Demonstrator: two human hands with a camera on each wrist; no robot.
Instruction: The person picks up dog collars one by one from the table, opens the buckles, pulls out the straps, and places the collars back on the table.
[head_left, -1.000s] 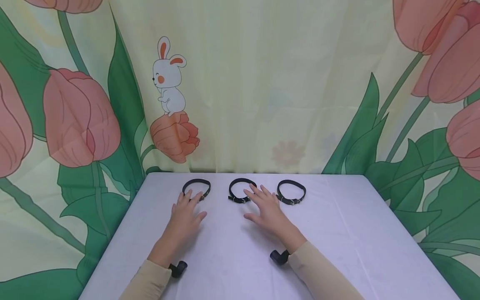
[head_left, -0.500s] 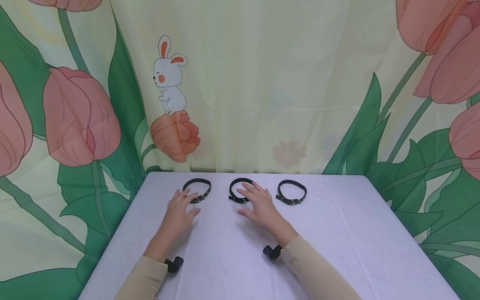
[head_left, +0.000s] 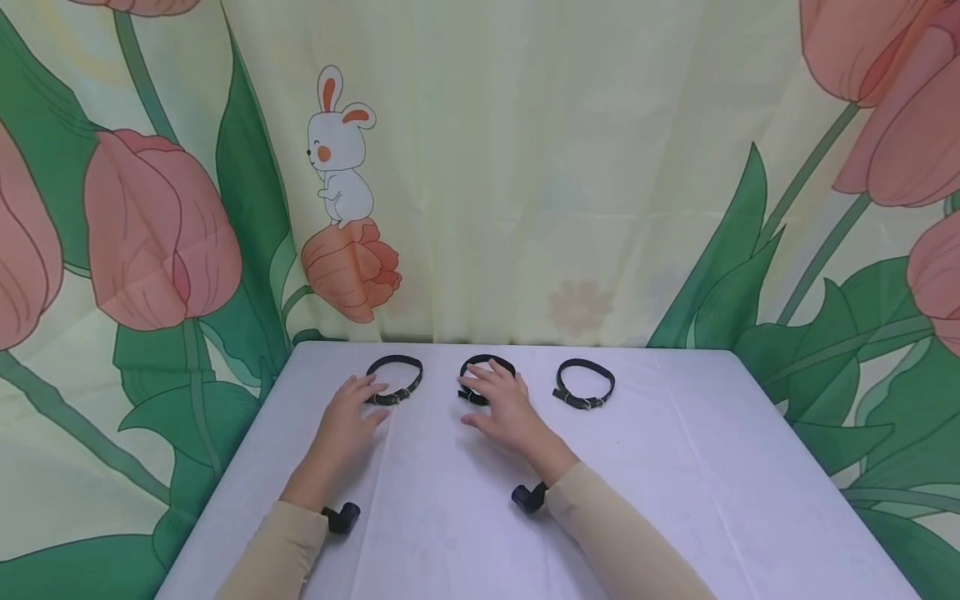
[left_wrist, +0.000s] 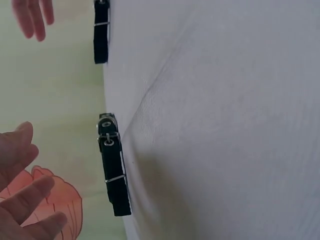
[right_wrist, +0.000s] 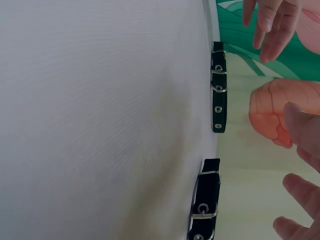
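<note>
Leftward: right hand [head_left: 504, 406] and left hand [head_left: 347, 415], grips wide, strap eyelets [right_wrist: 218, 109] plain in wrist views, unclear from head.

Left fingers [head_left: 363, 391] and right fingers [head_left: 483, 387] farther left

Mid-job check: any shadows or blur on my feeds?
Head: bright, fairly even, soft shadow below the right hand; left wrist: dimmer, brownish shadow on the tablecloth beside the nearer strap; right wrist: also dim, broad soft shadow, buckles distinct.

Passage: gap is running between middle collar [head_left: 473, 397] and rightmost collar [head_left: 576, 402]. Obstacles: right hand [head_left: 506, 408] is overhanging middle collar; curtain [head_left: 480, 183] is standing behind.
</note>
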